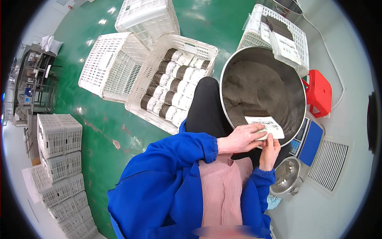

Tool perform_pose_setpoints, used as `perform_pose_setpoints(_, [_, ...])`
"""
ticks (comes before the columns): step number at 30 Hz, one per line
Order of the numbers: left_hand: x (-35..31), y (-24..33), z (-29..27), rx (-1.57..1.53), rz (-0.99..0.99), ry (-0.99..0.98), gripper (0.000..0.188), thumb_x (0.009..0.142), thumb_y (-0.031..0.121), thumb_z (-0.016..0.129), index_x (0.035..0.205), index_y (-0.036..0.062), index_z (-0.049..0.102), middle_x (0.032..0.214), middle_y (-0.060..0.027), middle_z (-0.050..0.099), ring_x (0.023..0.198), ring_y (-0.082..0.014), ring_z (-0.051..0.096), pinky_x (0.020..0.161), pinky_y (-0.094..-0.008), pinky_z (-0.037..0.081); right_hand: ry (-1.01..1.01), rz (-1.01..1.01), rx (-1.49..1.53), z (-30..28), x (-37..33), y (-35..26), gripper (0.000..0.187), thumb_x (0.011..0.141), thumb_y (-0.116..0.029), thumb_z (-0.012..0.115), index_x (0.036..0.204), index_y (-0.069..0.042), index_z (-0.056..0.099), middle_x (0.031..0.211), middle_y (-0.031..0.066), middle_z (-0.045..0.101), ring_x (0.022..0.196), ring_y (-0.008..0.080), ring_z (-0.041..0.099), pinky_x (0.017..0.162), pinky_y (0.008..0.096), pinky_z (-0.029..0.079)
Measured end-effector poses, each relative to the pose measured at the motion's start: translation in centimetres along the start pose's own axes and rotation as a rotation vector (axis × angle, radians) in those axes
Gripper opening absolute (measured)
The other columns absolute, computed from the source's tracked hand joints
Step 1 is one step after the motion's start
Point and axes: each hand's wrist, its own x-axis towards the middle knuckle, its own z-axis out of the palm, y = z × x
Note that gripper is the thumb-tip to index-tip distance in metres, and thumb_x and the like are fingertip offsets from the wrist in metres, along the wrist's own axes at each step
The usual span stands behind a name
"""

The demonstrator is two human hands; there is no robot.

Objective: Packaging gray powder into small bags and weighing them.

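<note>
Over the near edge of a large round metal tub (304, 95), both my hands hold a flat printed packet (273, 126). The packet is white, with a dark ribbed strip at its far end. My left hand (243, 138) lies across its near left part, fingers closed on it. At the lower right edge my right hand (270, 152) pinches it between thumb and fingers. Grey-brown powder (254, 85) fills much of the tub, heaped unevenly. Whether the packet holds anything cannot be seen.
Left of the tub, a white crate (133, 97) holds rows of white-and-dark packets (175, 81). More white crates (105, 65) stand behind it. Flat packets (284, 42) lie on an upturned crate (254, 30) beyond the tub. A red stool (319, 91), blue-topped scale (311, 143) and metal bowl (287, 175) stand right.
</note>
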Motion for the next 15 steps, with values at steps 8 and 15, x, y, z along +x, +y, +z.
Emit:
perform_pose_setpoints(8, [1.2, 0.5, -2.1, -0.372, -0.323, -0.278, 0.051, 0.084, 0.017, 0.067, 0.131, -0.0027, 0.064, 0.094, -0.0227, 0.074, 0.082, -0.0344, 0.074, 0.073, -0.0400, 0.057, -0.091, -0.153, -0.445, -0.1, -0.7, -0.3, 0.027, 0.103, -0.019, 0.064, 0.092, 0.005, 0.067, 0.079, 0.0029, 0.068, 0.072, 0.0068, 0.059, 0.063, 0.0252, 0.046])
perform_pose_setpoints(15, [0.9, -0.5, -0.7, -0.363, -0.399, -0.259, 0.037, 0.088, 0.011, 0.059, 0.123, 0.0005, 0.066, 0.081, -0.0247, 0.070, 0.074, -0.0395, 0.071, 0.067, -0.0464, 0.055, -0.145, -0.226, -0.568, 0.9, -0.6, 1.7, 0.032, 0.105, -0.022, 0.062, 0.087, 0.005, 0.066, 0.070, -0.0035, 0.057, 0.066, 0.0047, 0.045, 0.054, 0.0282, 0.034])
